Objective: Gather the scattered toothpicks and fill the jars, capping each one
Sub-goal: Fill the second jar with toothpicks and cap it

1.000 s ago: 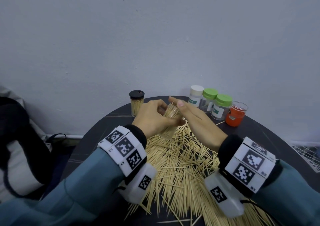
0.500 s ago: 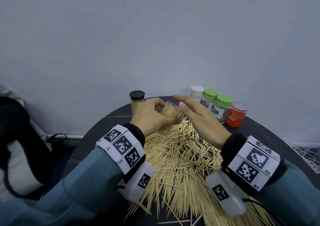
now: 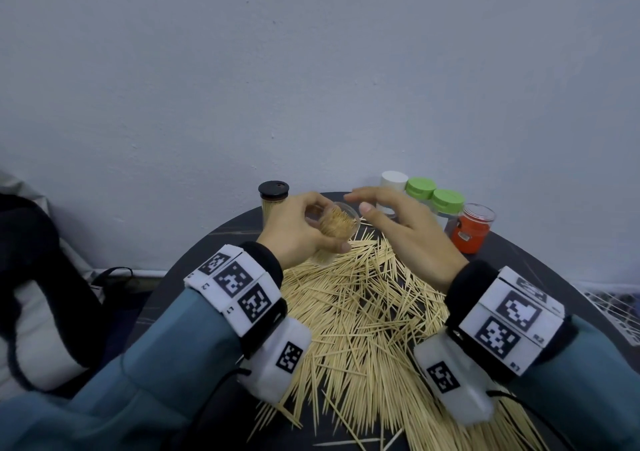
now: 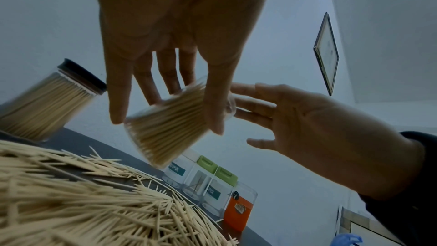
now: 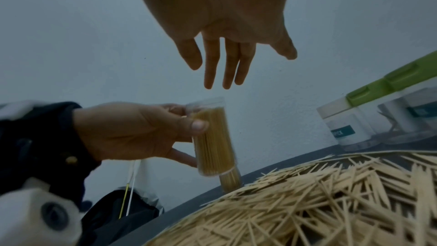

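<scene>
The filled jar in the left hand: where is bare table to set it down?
Bare dark table lies left of the toothpick pile, below the black-capped jar. The back right is crowded with jars; the middle is covered with toothpicks.

- Clear jar (image 3: 334, 231): lower body hidden behind the left hand (image 3: 300, 231) in the head view; motion-blurred in both wrist views.
- Black-capped jar (image 3: 273, 197): base hidden by the left hand; in the right wrist view only its foot shows below the clear jar.
- Labelled jars (image 4: 178, 170): print partly cut off, only "THPICK" readable.
- Orange jar (image 3: 471, 229): label too small to read.
- Toothpick pile (image 3: 363, 315): cut off by the bottom edge; partly covered by the wrist units.
- Tabletop (image 3: 207, 253): near edge out of frame.
</scene>
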Tool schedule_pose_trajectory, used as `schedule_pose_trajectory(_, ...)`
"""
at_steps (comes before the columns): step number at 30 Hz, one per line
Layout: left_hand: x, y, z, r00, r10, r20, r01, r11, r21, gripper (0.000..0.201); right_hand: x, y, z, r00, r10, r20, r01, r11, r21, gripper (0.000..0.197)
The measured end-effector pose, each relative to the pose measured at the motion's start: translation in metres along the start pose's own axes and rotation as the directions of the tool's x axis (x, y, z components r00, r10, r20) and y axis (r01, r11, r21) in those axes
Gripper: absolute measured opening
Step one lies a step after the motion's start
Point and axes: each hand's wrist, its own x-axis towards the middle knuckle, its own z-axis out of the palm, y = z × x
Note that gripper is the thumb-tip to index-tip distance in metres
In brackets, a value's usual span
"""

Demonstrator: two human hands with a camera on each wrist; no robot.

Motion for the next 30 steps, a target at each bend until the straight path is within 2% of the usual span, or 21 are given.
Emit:
schedule_pose_trajectory(3,0.0,-0.001,-0.002,0.999,0.009,0.051,-0.009,1.0,-0.016,0.055,0.004,0.002,-0.01,0.999,0.039,-0.019,-0.04,0.998,-0.053,0.02)
schedule_pose_trajectory(5,0.0,-0.001,-0.002,0.997,0.031,0.075,-0.03,1.0,-0.008,0.053,0.007,0.009,-0.018,0.987,0.14,0.085,-0.127,0.981,-0.147,0.025)
schedule_pose_trajectory(6,0.0,-0.001,-0.002,0.996,0.037,0.082,-0.037,0.999,-0.012,0.052,0.007,0.014,-0.021,0.964,0.213,0.159,-0.175,0.959,-0.223,0.028)
schedule_pose_trajectory(8,0.0,-0.001,-0.002,0.994,0.044,0.097,-0.042,0.999,-0.019,0.052,0.006,0.022,-0.025,0.879,0.373,0.298,-0.227,0.875,-0.428,0.036)
schedule_pose_trajectory(11,0.001,-0.003,0.0,0.991,0.05,0.126,-0.047,0.998,-0.033,0.053,0.0,0.029,-0.023,0.715,0.572,0.401,-0.219,0.728,-0.65,0.045)
schedule_pose_trajectory(12,0.001,-0.003,0.0,0.99,0.051,0.131,-0.046,0.998,-0.037,0.053,-0.003,0.03,-0.022,0.679,0.605,0.416,-0.209,0.702,-0.681,0.047)
schedule_pose_trajectory(14,0.001,-0.002,0.0,0.99,0.044,0.132,-0.038,0.998,-0.043,0.053,-0.005,0.03,-0.018,0.645,0.634,0.426,-0.181,0.668,-0.721,0.051)
schedule_pose_trajectory(19,0.001,0.0,0.001,0.993,0.041,0.115,-0.036,0.998,-0.049,0.053,-0.008,0.03,-0.008,0.635,0.648,0.421,-0.142,0.633,-0.761,0.056)
schedule_pose_trajectory(23,0.0,0.0,0.001,0.992,0.038,0.118,-0.034,0.999,-0.039,0.052,-0.01,0.031,-0.006,0.665,0.614,0.426,-0.14,0.662,-0.736,0.05)
schedule_pose_trajectory(27,0.0,-0.002,0.001,0.992,0.03,0.119,-0.028,0.999,-0.021,0.052,-0.008,0.034,-0.008,0.701,0.566,0.434,-0.165,0.721,-0.673,0.036)
schedule_pose_trajectory(30,0.001,-0.003,0.001,0.992,0.033,0.121,-0.031,0.999,-0.016,0.053,-0.007,0.036,-0.01,0.702,0.552,0.45,-0.147,0.73,-0.667,0.037)
